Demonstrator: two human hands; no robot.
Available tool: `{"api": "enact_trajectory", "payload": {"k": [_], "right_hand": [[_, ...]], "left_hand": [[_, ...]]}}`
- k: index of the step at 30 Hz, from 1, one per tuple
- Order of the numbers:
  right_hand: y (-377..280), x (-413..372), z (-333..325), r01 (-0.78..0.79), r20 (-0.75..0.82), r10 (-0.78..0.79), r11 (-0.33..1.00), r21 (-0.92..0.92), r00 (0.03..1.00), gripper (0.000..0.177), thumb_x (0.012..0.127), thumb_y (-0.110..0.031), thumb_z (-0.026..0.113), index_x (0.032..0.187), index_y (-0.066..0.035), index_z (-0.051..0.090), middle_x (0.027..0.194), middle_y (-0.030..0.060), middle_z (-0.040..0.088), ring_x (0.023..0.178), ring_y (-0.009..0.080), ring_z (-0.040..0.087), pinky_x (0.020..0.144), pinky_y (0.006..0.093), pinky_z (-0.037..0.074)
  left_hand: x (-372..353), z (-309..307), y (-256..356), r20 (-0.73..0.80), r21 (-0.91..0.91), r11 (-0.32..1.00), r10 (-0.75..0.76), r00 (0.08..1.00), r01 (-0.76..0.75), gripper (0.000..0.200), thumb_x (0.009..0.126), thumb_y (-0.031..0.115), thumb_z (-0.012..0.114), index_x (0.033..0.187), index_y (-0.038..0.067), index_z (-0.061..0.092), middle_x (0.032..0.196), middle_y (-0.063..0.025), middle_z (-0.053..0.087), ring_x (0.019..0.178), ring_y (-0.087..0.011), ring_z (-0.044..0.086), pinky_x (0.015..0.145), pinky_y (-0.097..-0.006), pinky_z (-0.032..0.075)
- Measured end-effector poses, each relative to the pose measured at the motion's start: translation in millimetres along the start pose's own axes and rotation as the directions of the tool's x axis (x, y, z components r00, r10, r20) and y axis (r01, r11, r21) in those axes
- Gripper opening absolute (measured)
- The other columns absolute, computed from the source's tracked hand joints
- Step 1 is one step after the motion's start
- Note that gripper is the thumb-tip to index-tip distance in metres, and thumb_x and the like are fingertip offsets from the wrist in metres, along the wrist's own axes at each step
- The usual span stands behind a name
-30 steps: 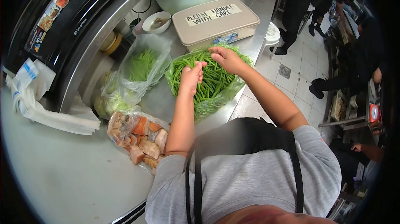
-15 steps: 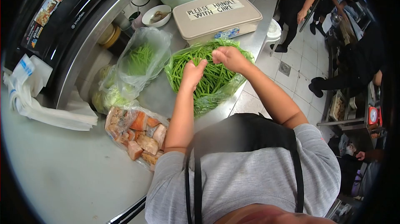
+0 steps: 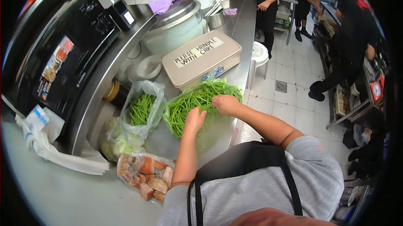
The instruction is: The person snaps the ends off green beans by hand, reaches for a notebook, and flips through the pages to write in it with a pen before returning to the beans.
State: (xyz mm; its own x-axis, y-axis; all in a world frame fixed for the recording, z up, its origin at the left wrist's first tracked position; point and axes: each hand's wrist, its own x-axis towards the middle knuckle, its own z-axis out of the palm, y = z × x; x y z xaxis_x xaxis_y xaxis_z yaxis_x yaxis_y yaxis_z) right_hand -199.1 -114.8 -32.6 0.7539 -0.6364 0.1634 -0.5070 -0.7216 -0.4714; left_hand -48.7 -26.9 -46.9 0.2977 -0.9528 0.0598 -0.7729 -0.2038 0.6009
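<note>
A clear plastic bag of long green beans (image 3: 184, 108) lies spread open on the steel counter in front of me. Over the beans, my left hand (image 3: 194, 121) is closed, thumb up, its fingers pinched at green beans. Just to its right, my right hand (image 3: 226, 105) is curled closed at the same heap, knuckles toward me. The two hands are close but apart, and what lies inside the fingers is mostly hidden. Left of the bag, a second plastic bag (image 3: 152, 121) stands open with more beans inside.
Beyond the beans sits a lidded box (image 3: 201, 60) labelled "PLEASE HANDLE WITH CARE". A white bowl (image 3: 149, 67) and a large lidded pot (image 3: 176, 28) stand behind. Bagged meat chunks (image 3: 147, 175) lie near my left arm. A black microwave (image 3: 71, 49) is at left; several people work at right.
The view has tilted up, showing more of the counter's far end. My hands stay over the beans and are slightly closer together. The second bag's mouth now shows open toward me.
</note>
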Motion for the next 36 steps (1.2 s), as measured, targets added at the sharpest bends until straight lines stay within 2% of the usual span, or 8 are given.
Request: {"api": "enact_trajectory", "payload": {"k": [5,8,13,16,22,27,34,36], "right_hand": [[-14.0,20.0,-8.9,0.127,-0.29,0.072,0.781,0.611,0.954,0.011,0.082,-0.014,0.046,0.079,-0.004,0.049,0.062,0.0008,0.047,0.059,0.01,0.045,0.055,0.026,0.041],[-8.8,44.7,-18.9,0.105,-0.305,0.257,0.582,0.807,0.917,0.015,0.08,-0.016,0.048,0.082,-0.002,0.052,0.065,0.0113,0.053,0.059,0.0205,0.049,0.059,0.0316,0.041],[-6.6,34.5,-20.5,0.02,-0.053,-0.01,0.981,0.195,0.999,0.022,0.08,-0.016,0.047,0.095,-0.002,0.054,0.075,0.0091,0.058,0.07,0.0139,0.055,0.067,0.0266,0.044],[-25.3,31.7,-4.5,-0.081,0.14,-0.058,0.574,0.815,0.988,0.024,0.082,-0.018,0.044,0.094,-0.001,0.054,0.082,0.008,0.059,0.072,0.0177,0.057,0.068,0.0289,0.045],[-31.2,14.7,-10.0,-0.5,0.499,-0.096,0.011,0.866,0.861,0.027,0.087,-0.028,0.039,0.082,-0.004,0.05,0.07,0.0052,0.054,0.059,0.0133,0.052,0.055,0.0235,0.042],[-29.8,16.3,2.6,-0.188,0.211,-0.016,0.388,0.902,0.977,0.019,0.085,-0.021,0.041,0.077,-0.006,0.049,0.066,0.0001,0.049,0.061,0.0091,0.047,0.057,0.0216,0.04],[-44.1,33.3,-31.6,0.082,-0.066,-0.09,0.19,0.978,0.994,0.016,0.085,-0.016,0.041,0.074,-0.007,0.047,0.066,-0.0028,0.046,0.062,0.0062,0.043,0.061,0.02,0.038],[-35.8,42.7,-15.2,0.052,-0.025,-0.056,0.564,0.824,0.998,0.015,0.079,-0.02,0.049,0.076,-0.005,0.05,0.071,0.0045,0.052,0.064,0.0143,0.05,0.06,0.0266,0.041]], "left_hand": [[2.1,-14.0,14.8,-0.089,-0.454,0.89,-0.084,0.992,0.035,0.015,0.078,0.014,0.052,0.085,0.002,0.057,0.068,-0.0018,0.056,0.055,-0.0084,0.047,0.051,-0.0244,0.039],[-6.0,-24.3,33.7,-0.03,-0.689,0.71,-0.233,0.972,0.149,0.014,0.081,0.013,0.05,0.088,0.002,0.053,0.066,-0.0019,0.053,0.048,-0.0084,0.041,0.046,-0.0237,0.035],[-8.2,-45.2,40.5,-0.125,-0.954,0.295,-0.203,0.971,-0.061,0.014,0.084,0.014,0.045,0.091,0.003,0.048,0.075,-0.0054,0.051,0.05,-0.0107,0.04,0.045,-0.0247,0.034],[-3.2,-46.9,42.7,-0.112,-0.993,0.053,-0.184,0.976,-0.104,0.014,0.085,0.018,0.044,0.092,0.006,0.046,0.079,-0.0058,0.051,0.053,-0.012,0.041,0.046,-0.0247,0.034],[4.7,-48.4,21.6,-0.117,-0.956,-0.246,-0.189,0.975,-0.162,0.011,0.086,0.018,0.043,0.091,0.009,0.046,0.079,-0.0044,0.05,0.054,-0.0115,0.04,0.047,-0.0237,0.033],[-0.9,-50.0,28.4,-0.14,-0.973,-0.159,-0.179,0.974,-0.169,0.01,0.086,0.017,0.043,0.09,0.008,0.046,0.079,-0.0044,0.049,0.055,-0.0113,0.04,0.049,-0.0234,0.033],[7.8,-48.1,-2.7,0.014,-0.961,-0.264,-0.329,0.944,-0.078,0.011,0.086,0.02,0.042,0.089,0.01,0.045,0.075,-0.0033,0.05,0.056,-0.0123,0.041,0.049,-0.0245,0.034],[8.4,-47.4,-17.1,0.028,-0.956,-0.277,-0.409,0.912,-0.095,0.013,0.086,0.021,0.043,0.092,0.009,0.044,0.073,-0.0034,0.051,0.056,-0.0122,0.043,0.049,-0.0257,0.035]]}}
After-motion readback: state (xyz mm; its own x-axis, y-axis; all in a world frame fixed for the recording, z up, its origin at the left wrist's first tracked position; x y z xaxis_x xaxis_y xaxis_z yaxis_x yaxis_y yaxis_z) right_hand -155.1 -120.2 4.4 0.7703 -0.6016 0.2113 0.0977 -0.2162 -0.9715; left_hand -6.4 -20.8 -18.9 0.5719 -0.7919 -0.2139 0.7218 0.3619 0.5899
